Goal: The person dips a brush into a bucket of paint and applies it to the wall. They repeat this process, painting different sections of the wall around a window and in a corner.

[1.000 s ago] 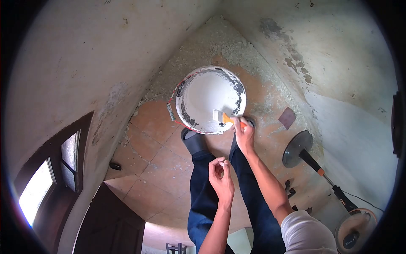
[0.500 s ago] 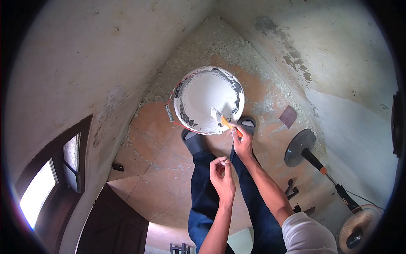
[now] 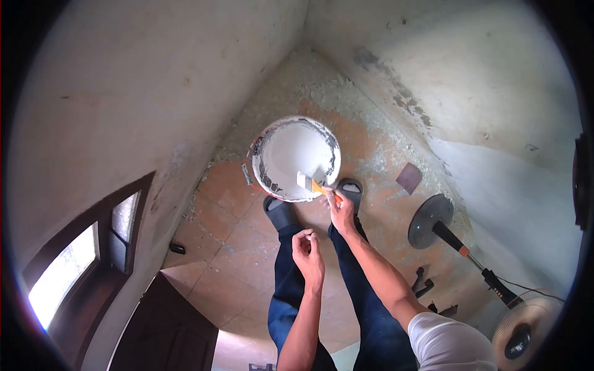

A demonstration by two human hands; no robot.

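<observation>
A round bucket coated in white paint stands on the floor just beyond my feet, its red wire handle hanging down on the left side. My right hand grips the orange handle of a paintbrush. The white-coated bristles overlap the near right part of the bucket's mouth. My left hand is held nearer to me, left of the right hand, with thumb and fingertips pinched together; whatever is between them is too small to make out.
A standing fan with a round black base is at the right. A sheet of sandpaper lies on the tiled floor. Peeling walls meet in a corner behind the bucket; a dark door and window are on the left.
The view has tilted up a little, so the bucket and floor sit lower in it. Both hands keep their poses, the right still with the paintbrush over the bucket.
</observation>
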